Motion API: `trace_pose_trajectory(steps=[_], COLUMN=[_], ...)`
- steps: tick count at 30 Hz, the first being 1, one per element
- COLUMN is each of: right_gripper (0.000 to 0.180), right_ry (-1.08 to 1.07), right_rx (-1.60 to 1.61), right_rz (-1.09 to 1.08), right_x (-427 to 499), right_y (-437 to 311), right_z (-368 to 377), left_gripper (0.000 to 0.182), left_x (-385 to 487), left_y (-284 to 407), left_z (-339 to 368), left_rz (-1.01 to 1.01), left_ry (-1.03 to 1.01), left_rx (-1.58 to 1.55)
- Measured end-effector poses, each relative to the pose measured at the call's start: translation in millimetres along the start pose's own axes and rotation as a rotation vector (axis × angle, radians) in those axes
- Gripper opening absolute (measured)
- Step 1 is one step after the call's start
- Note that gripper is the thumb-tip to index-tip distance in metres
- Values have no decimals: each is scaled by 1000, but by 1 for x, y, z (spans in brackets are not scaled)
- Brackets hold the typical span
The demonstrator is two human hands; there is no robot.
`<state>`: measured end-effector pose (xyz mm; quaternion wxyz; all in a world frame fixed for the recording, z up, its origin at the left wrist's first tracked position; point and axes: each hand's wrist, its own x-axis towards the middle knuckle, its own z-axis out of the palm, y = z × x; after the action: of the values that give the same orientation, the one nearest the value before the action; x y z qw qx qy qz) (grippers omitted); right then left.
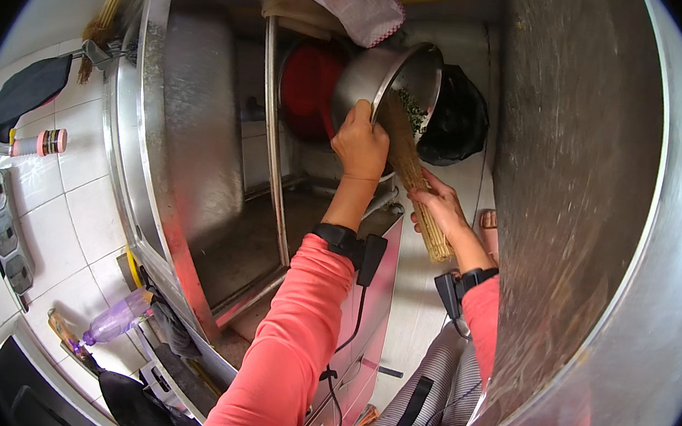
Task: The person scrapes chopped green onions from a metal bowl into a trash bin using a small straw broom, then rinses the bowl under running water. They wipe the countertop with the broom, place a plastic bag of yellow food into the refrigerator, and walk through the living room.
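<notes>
My left hand (361,143) grips the near rim of a metal basin (361,81), which is tilted on its side with its mouth towards the right. Chopped green bits (411,109) lie inside it. In my right hand (441,205) is a bundled straw whisk brush (411,167); its bristles reach into the basin's mouth. Right beside the basin is a black plastic bag (460,116). A red bucket (307,91) stands to the left, behind a metal frame leg.
A steel counter (569,174) fills the right side. On the left is a metal-framed stand (279,144). A second straw brush (110,1), a purple plastic bottle (118,317) and a socket strip (5,231) are by the tiled wall. Cabinet doors (357,352) stand below my left arm.
</notes>
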<state>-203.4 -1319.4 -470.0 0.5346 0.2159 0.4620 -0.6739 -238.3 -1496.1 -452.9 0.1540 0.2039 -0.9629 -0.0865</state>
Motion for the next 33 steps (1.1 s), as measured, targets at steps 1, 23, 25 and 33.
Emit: trace_pose_trajectory(steps=[1, 23, 25, 33], right_gripper=[69, 66, 66, 67], right_ry=[48, 151, 116, 269], right_rx=[1, -699, -671, -790], right_rz=[30, -283, -266, -459], right_x=[4, -20, 1, -25], right_y=[0, 31, 31, 40], right_z=[0, -26, -24, -43], left_gripper=[22, 24, 24, 27], left_x=[1, 5, 5, 9], left_y=[-1, 12, 12, 8], left_z=[-1, 13, 11, 9], left_rz=[-27, -76, -55, -135], left_ry=[6, -12, -10, -98], left_rx=[8, 19, 27, 6])
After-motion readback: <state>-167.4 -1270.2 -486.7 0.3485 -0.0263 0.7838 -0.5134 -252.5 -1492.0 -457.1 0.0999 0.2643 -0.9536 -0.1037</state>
